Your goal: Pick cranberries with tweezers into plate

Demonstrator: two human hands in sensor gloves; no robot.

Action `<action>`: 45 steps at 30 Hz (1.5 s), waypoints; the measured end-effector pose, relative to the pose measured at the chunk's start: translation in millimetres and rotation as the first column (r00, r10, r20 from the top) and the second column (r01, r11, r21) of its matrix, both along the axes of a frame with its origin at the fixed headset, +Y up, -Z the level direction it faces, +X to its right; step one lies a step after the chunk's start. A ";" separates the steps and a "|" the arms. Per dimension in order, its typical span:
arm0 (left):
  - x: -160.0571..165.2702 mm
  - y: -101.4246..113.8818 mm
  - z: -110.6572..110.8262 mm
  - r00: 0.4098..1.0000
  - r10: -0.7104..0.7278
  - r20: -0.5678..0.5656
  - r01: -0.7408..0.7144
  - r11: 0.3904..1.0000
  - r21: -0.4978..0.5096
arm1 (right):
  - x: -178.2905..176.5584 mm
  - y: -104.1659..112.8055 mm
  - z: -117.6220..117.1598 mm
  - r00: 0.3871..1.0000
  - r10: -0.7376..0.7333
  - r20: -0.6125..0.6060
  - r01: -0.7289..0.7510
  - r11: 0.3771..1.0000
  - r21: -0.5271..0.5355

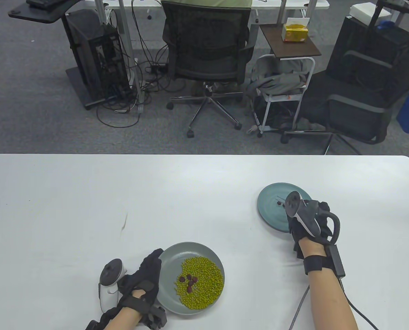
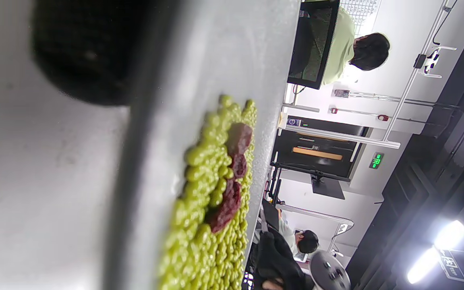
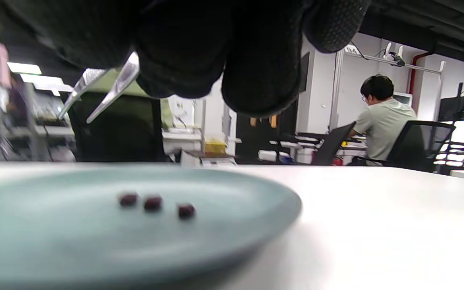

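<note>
Right hand (image 1: 310, 223), gloved in black with a tracker on its back, hovers over the near right edge of a blue-green plate (image 1: 271, 209); its fingers (image 3: 199, 44) are curled around a pair of metal tweezers (image 3: 99, 90), whose two tips stand apart and hold nothing, raised above the plate. Left hand (image 1: 144, 280), likewise gloved and tracked, rests on the table with its fingers laid against the left rim of a grey dish (image 1: 177, 252); how tightly it holds that rim cannot be told, since the left wrist view shows only one blurred fingertip (image 2: 83, 48) beside the rim. Contents of the grey dish: a bed of green beans (image 1: 204, 280), with a small cluster of dark red cranberries (image 1: 189, 281) lying on top, left of centre. Contents of the blue-green plate: three cranberries (image 3: 152, 202) in a short row, apart from one another, below the tweezer tips. Both vessels sit on a white table (image 1: 87, 206), well apart, the dish near the front edge and the plate further back to the right. Beyond the table: a black office chair (image 1: 207, 58) on grey carpet.
</note>
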State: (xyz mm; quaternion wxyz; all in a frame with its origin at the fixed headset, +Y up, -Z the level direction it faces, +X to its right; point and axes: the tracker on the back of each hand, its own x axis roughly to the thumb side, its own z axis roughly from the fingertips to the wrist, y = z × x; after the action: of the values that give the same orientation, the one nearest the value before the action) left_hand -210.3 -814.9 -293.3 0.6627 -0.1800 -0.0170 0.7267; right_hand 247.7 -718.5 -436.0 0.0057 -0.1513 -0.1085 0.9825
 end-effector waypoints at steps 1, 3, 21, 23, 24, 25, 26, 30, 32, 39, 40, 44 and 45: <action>-0.3 0.4 -0.2 1.000 0.001 -0.001 -0.001 1.000 0.002 | -1.9 4.8 7.8 0.999 -0.042 -0.026 0.042 0.999 0.026; -0.9 1.7 -0.6 1.000 0.005 -0.005 -0.005 1.000 0.006 | -10.2 16.8 35.4 0.988 -0.126 -0.094 0.136 0.986 0.099; 3.6 9.5 5.0 0.997 0.062 0.036 -0.063 0.998 0.026 | -138.2 31.9 159.5 0.672 0.105 -0.733 0.122 0.961 0.249; 2.5 9.4 4.5 0.997 0.068 0.031 -0.069 0.997 0.024 | -142.9 27.3 163.5 0.618 0.130 -0.775 0.112 0.961 0.252; 2.2 9.4 4.4 0.997 0.070 0.030 -0.071 0.997 0.023 | -144.6 26.0 164.2 0.602 0.141 -0.786 0.105 0.962 0.253; 1.8 9.7 4.3 0.997 0.069 0.029 -0.069 0.997 0.022 | -146.8 24.6 164.3 0.596 0.151 -0.789 0.088 0.964 0.251; 1.6 10.0 4.4 0.997 0.068 0.029 -0.069 0.997 0.023 | -147.6 23.6 164.7 0.591 0.157 -0.792 0.080 0.965 0.251; 1.0 10.3 4.4 0.998 0.061 0.030 -0.062 0.998 0.031 | -151.2 20.7 167.1 0.565 0.160 -0.810 0.075 0.967 0.243; 0.9 9.5 4.0 0.998 0.060 0.031 -0.061 0.998 0.030 | -152.9 20.7 168.6 0.562 0.196 -0.804 0.055 0.961 0.273; 1.1 9.7 4.0 0.998 0.051 0.032 -0.052 0.998 0.033 | -156.2 15.2 168.1 0.552 0.212 -0.807 0.021 0.963 0.268; 1.1 9.6 3.9 0.998 0.048 0.033 -0.049 0.998 0.033 | -156.3 14.8 168.0 0.551 0.212 -0.807 0.022 0.963 0.267; 2.3 9.5 4.1 0.998 0.042 0.036 -0.043 0.999 0.032 | -156.8 13.4 168.0 0.549 0.222 -0.806 0.019 0.961 0.277; 2.6 9.4 4.1 0.998 0.041 0.037 -0.042 0.999 0.032 | -156.8 13.4 168.0 0.549 0.222 -0.806 0.018 0.961 0.277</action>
State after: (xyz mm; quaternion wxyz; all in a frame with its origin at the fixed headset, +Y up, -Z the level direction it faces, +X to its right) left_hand -207.7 -805.5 -289.2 0.6500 -0.1820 -0.0445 0.7364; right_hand 90.8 -705.1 -268.1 0.0180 0.3382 -0.2260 0.9134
